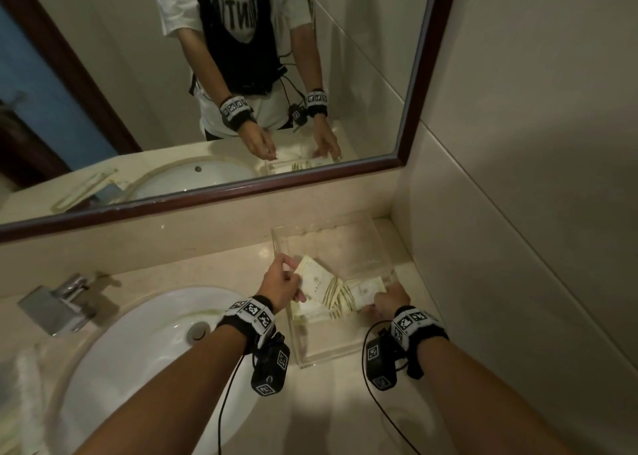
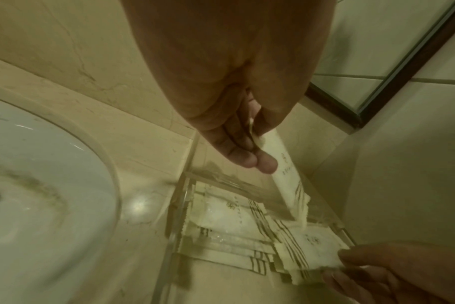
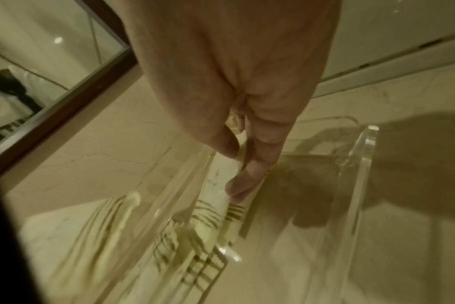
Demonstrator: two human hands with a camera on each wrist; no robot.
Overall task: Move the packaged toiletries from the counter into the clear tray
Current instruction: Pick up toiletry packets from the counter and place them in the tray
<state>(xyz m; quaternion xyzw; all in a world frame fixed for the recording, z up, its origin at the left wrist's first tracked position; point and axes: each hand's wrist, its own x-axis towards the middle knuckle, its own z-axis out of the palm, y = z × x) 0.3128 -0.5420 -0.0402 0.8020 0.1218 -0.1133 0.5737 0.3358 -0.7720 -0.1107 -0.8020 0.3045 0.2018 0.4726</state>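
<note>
A clear tray (image 1: 280, 244) stands on the beige counter (image 1: 328, 406) in the corner right of the sink. Several cream packets with striped ends (image 1: 333, 311) lie inside it. My left hand (image 1: 293, 277) pinches one cream packet (image 1: 317, 277) by its upper end, tilted, with the lower end dipping into the tray (image 2: 180, 205). In the left wrist view this packet (image 2: 286, 172) hangs from my fingers (image 2: 247, 158). My right hand (image 1: 377, 303) grips another packet (image 1: 364, 290) at the tray's right side, among the lying ones. The right wrist view shows fingers (image 3: 249, 170) curled on that packet (image 3: 217, 185).
A white sink (image 1: 145, 344) with a chrome faucet (image 1: 58, 304) lies to the left. The framed mirror (image 1: 241, 185) runs along the back, and a tiled wall (image 1: 518, 230) stands close on the right. A white towel (image 1: 26, 389) sits at the near left.
</note>
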